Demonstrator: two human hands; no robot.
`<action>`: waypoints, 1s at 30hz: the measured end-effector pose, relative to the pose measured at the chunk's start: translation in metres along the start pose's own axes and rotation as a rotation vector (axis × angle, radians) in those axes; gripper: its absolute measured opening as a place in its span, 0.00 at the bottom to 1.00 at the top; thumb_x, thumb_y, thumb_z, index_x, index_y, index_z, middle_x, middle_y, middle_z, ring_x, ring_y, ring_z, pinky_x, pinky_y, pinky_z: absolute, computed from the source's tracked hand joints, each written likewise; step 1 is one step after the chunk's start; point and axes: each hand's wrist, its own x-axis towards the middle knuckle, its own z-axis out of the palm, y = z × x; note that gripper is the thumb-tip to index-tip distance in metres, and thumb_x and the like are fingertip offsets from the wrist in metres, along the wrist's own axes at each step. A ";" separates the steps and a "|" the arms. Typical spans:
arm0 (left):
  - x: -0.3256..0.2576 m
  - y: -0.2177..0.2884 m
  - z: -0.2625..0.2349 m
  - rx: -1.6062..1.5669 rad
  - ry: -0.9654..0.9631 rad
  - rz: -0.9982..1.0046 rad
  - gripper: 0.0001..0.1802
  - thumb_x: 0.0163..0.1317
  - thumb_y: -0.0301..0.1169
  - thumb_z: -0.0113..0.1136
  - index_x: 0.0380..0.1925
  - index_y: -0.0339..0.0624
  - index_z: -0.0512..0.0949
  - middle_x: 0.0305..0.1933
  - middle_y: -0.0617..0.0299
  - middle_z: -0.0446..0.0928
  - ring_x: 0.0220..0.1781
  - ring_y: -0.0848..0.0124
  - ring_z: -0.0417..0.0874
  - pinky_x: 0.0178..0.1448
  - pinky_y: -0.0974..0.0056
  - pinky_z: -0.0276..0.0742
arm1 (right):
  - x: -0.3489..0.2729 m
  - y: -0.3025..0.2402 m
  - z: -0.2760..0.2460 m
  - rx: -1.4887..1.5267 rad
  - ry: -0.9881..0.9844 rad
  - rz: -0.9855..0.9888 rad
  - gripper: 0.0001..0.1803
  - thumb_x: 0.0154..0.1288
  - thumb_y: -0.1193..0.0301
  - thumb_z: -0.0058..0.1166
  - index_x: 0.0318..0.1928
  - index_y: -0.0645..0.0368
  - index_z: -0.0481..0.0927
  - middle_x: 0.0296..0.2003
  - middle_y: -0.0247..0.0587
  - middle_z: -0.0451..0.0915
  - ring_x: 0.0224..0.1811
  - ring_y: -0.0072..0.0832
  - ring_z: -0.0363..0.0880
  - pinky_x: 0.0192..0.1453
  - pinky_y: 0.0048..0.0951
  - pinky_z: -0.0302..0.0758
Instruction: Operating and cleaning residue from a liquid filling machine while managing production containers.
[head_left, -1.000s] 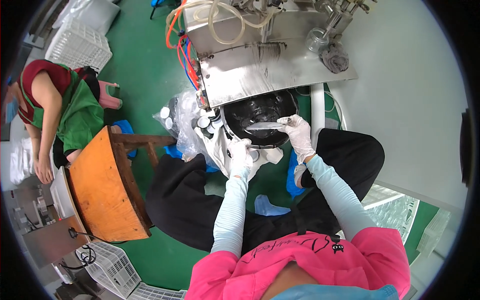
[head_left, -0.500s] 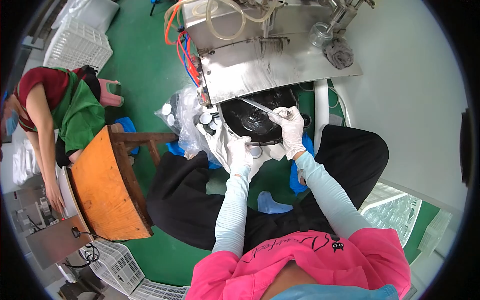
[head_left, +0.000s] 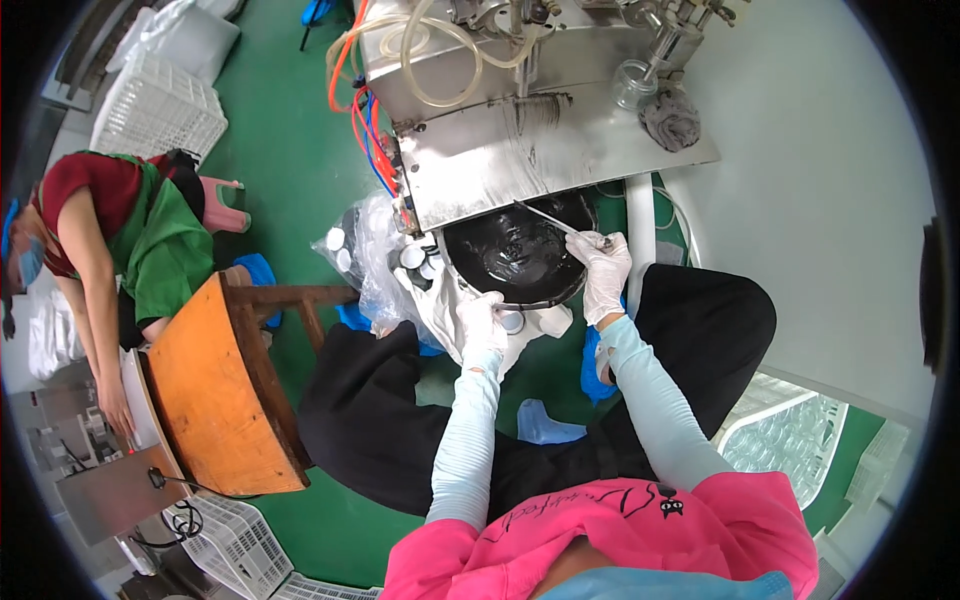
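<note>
In front of me a round basin (head_left: 538, 304) holds glossy black paste (head_left: 515, 252). My left hand (head_left: 482, 324), in a white glove, is closed on the basin's near rim, with a white cloth (head_left: 437, 300) bunched beside and below it. Also gloved, my right hand (head_left: 602, 274) is closed round a long, thin metal spatula (head_left: 546, 217) above the basin's right side. The spatula slants up and left across the paste, its tip by the front edge of a smeared steel plate (head_left: 480, 165). Whether the tip touches the plate is too small to tell.
The steel machine (head_left: 600, 55) with hoses overhangs the basin; a glass jar (head_left: 634, 84) and a dark-stained rag (head_left: 671, 118) sit on it. Plastic bags (head_left: 375, 250) with white lids lie left. A wooden stool (head_left: 215, 385) and a seated co-worker (head_left: 110, 220) are further left.
My right hand has moved right and a little nearer me, and the spatula's tip has shifted right along the plate edge. My left hand stays on the rim. The view has shifted slightly.
</note>
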 end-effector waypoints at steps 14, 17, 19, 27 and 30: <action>0.000 -0.006 0.013 -0.004 -0.040 -0.010 0.05 0.44 0.16 0.54 0.24 0.32 0.74 0.23 0.57 0.73 0.24 0.66 0.75 0.29 0.65 0.76 | 0.018 -0.011 -0.038 -0.045 0.091 -0.009 0.10 0.54 0.88 0.49 0.37 0.67 0.68 0.34 0.51 0.77 0.35 0.35 0.81 0.40 0.29 0.81; -0.003 -0.006 0.020 0.003 -0.046 -0.014 0.07 0.44 0.15 0.53 0.26 0.33 0.73 0.23 0.57 0.73 0.24 0.67 0.75 0.27 0.64 0.76 | 0.018 -0.016 -0.042 -0.045 0.118 -0.055 0.14 0.53 0.88 0.49 0.42 0.69 0.69 0.35 0.51 0.77 0.34 0.34 0.81 0.39 0.29 0.81; -0.004 -0.005 0.026 0.036 -0.038 -0.083 0.07 0.44 0.15 0.53 0.26 0.34 0.72 0.23 0.59 0.73 0.22 0.68 0.75 0.24 0.65 0.75 | 0.018 -0.019 -0.044 -0.040 0.116 -0.047 0.15 0.54 0.88 0.49 0.43 0.68 0.68 0.35 0.51 0.77 0.34 0.34 0.81 0.38 0.29 0.81; -0.003 -0.014 0.040 -0.020 -0.090 -0.089 0.07 0.46 0.16 0.52 0.25 0.38 0.71 0.22 0.60 0.73 0.21 0.70 0.75 0.22 0.66 0.75 | 0.022 -0.022 -0.050 -0.058 0.119 -0.050 0.15 0.53 0.88 0.50 0.43 0.68 0.68 0.35 0.51 0.78 0.34 0.35 0.81 0.38 0.29 0.81; -0.002 -0.017 0.043 -0.007 -0.064 -0.111 0.07 0.46 0.15 0.51 0.25 0.39 0.71 0.21 0.61 0.72 0.20 0.71 0.75 0.22 0.66 0.76 | 0.017 -0.025 -0.055 -0.080 0.124 -0.054 0.13 0.54 0.87 0.51 0.40 0.68 0.68 0.35 0.51 0.78 0.34 0.35 0.81 0.39 0.29 0.81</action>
